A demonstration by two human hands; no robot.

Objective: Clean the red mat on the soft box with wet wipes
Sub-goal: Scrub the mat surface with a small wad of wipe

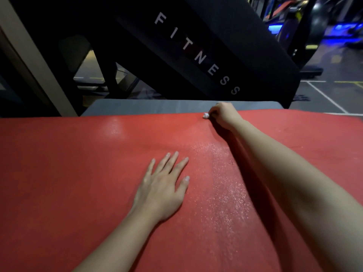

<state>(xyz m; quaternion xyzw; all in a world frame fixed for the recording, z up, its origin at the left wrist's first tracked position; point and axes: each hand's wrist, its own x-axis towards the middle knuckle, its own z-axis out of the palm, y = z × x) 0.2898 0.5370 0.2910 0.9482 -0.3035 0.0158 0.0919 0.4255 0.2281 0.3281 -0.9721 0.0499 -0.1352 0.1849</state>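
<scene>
You have one red mat (78,173) before you, one wet wipe (205,115), and your two hands on the mat. The mat lies spread over one grey soft box (147,107), whose bare top shows as a strip past the mat's far edge. The mat is a flat, finely grained red sheet. One band of glistening wet speckle (222,183) runs along it from the far edge towards you, right of the mat's middle, and one fainter shiny patch (117,126) sits near the far edge, left of the middle. Your left hand (161,191) lies palm down near the mat's middle, fingers straight and spread, holding nothing. Your right hand (222,114) is at the mat's far edge, fingers curled round the wipe, a small white wad that pokes out beside the knuckles and touches the mat. Beyond the mat's far edge slants one black panel (196,46) lettered FITNESS
</scene>
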